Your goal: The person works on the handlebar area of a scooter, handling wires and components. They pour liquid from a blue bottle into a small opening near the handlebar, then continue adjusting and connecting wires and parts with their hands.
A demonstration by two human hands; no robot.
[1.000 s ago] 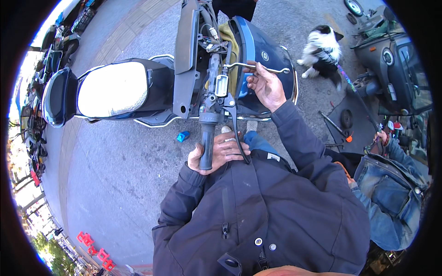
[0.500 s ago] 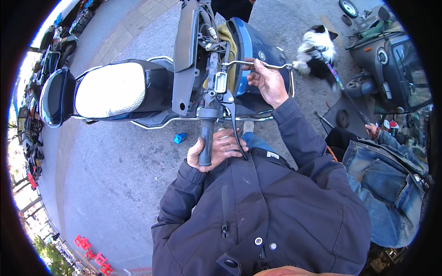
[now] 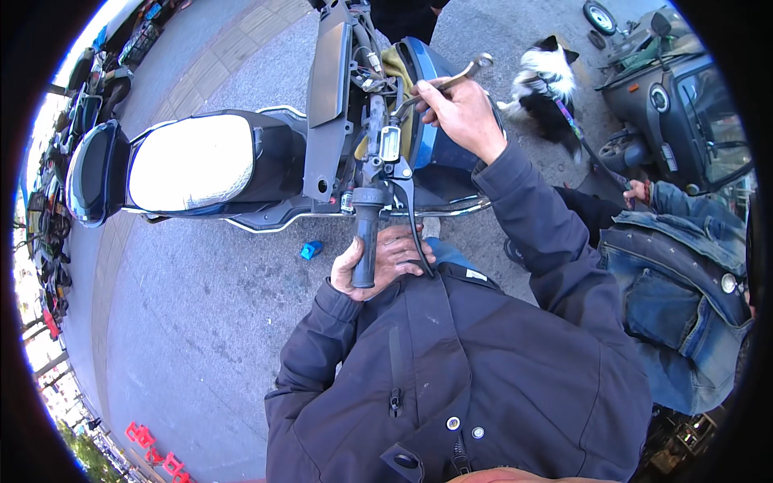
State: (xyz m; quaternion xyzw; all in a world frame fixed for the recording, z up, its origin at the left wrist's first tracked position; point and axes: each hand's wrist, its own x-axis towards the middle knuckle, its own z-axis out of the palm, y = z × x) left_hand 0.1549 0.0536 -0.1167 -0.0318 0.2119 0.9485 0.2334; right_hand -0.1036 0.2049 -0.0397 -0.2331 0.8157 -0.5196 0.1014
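Observation:
A scooter stands across in front of me, its handlebar stripped of covers. My left hand (image 3: 385,262) is around the black rubber handlebar grip (image 3: 365,253), thumb on the near side and fingers passing behind it. The black brake lever (image 3: 410,217) curves down over those fingertips. In my right hand (image 3: 460,113) is a bent metal wrench (image 3: 477,66), pinched between thumb and fingers. Its inner end reaches down beside the brake fluid reservoir (image 3: 390,143); I cannot tell whether it sits on a bolt. The ringed outer end points up and away.
A blue object (image 3: 310,249) lies on the pavement below the scooter seat (image 3: 192,161). To the right, a black-and-white dog (image 3: 543,97) is on a leash held by a person in denim (image 3: 668,322). A dark vehicle (image 3: 684,113) stands behind them.
The wrench's outer end has swung away from me, from nearly level to a steep slant, my right hand turning with it. The dog and the denim-clad person have shifted slightly.

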